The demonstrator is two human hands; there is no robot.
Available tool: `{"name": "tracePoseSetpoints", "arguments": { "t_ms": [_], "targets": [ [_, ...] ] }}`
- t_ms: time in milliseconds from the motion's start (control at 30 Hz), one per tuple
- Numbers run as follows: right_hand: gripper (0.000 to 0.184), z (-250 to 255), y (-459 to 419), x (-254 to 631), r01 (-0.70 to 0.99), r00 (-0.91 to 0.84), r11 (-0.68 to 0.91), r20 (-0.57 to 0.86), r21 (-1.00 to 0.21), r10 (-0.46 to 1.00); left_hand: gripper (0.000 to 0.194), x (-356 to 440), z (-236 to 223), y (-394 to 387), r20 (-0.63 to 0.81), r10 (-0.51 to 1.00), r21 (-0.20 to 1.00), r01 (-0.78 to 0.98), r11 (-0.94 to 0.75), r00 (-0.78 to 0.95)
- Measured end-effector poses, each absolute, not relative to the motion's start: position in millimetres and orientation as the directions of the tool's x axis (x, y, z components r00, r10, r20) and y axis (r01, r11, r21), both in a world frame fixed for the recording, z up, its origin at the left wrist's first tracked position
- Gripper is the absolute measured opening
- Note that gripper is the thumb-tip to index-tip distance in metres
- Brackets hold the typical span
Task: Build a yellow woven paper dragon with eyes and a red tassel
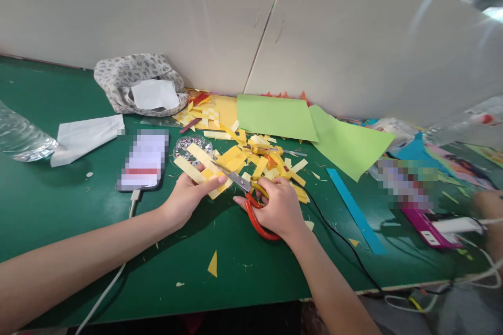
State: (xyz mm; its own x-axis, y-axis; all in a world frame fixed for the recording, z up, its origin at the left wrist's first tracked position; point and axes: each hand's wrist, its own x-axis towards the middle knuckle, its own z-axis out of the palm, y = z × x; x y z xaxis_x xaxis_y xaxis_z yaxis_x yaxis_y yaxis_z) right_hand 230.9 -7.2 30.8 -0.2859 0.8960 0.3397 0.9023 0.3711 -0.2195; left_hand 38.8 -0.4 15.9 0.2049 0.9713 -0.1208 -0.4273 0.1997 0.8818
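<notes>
My left hand (192,191) is closed on a woven piece of yellow and cream paper strips (204,159), thumb on top. Several strip ends stick out past its fingers. In my right hand (281,207) is a pair of scissors (257,217) with red and yellow handles, fingers through the loops. The blades point left and lie against the woven paper near my left thumb; I cannot tell whether they are cutting. Behind both hands spreads a heap of yellow and cream paper scraps (271,162). A clear round case (192,146) with small bits stands just behind the woven paper.
A phone (145,159) with a white cable lies left, near a tissue (88,136) and a patterned pouch (137,84). Green paper sheets (275,115) lie at the back. Rightward are a blue strip (356,212), a magenta power bank-like block (428,227), and another person's arm (489,214).
</notes>
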Motion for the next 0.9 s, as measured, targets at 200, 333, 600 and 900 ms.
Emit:
{"name": "tracePoseSetpoints", "arguments": {
  "t_ms": [200, 333, 600, 900],
  "targets": [
    [0.046, 28.8, -5.0, 232.0, 0.894, -0.293, 0.382, 0.338, -0.235, 0.894, 0.046, 38.8, 18.1, -0.1, -0.118, 0.971, 0.883, -0.425, 0.198, 0.206],
    [0.044, 32.0, -3.9, 234.4, 0.891, -0.285, 0.374, 0.325, -0.258, 0.902, 0.039, 37.6, 17.3, -0.4, -0.138, 0.968, 0.882, -0.419, 0.216, 0.208],
    [0.035, 36.8, -2.3, 239.5, 0.892, -0.074, 0.223, 0.358, -0.393, 0.931, 0.028, 36.0, 12.4, 0.5, -0.185, 0.960, 0.874, -0.412, 0.259, 0.211],
    [0.042, 36.1, -0.5, 237.9, 0.851, 0.080, 0.127, 0.366, -0.509, 0.927, 0.031, 37.0, 13.4, 1.4, -0.181, 0.967, 0.872, -0.425, 0.243, 0.180]
  ]
}}
